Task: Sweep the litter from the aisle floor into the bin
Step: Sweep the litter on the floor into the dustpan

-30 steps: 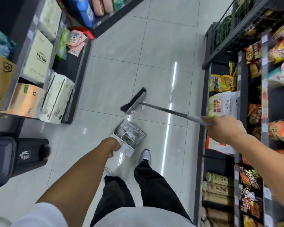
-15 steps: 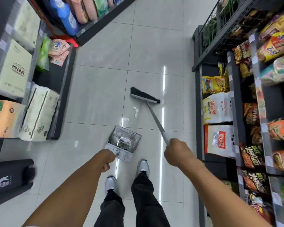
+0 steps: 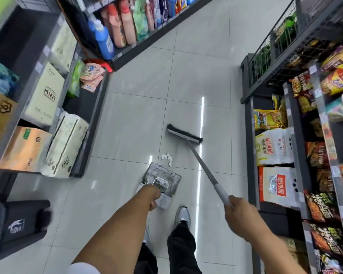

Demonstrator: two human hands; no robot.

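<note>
Floor point(image 3: 143, 107): pale glossy tiles, aisle btwn shelves both sides.
Bin point(image 3: 18, 226): dark, lower left, by left shelf; well apart from litter.
Broom point(image 3: 184, 135): black bristle head on floor, beyond litter; handle slants back to R hand.
Dustpan point(image 3: 162, 175): grey, dirty, mouth toward litter, just short of it.
R hand point(image 3: 239, 209): fist closed round broom's white grip.
L hand point(image 3: 153, 195): closed on dustpan handle.
Litter point(image 3: 167, 158): small white scraps on floor, btwn broom head and dustpan.
</note>
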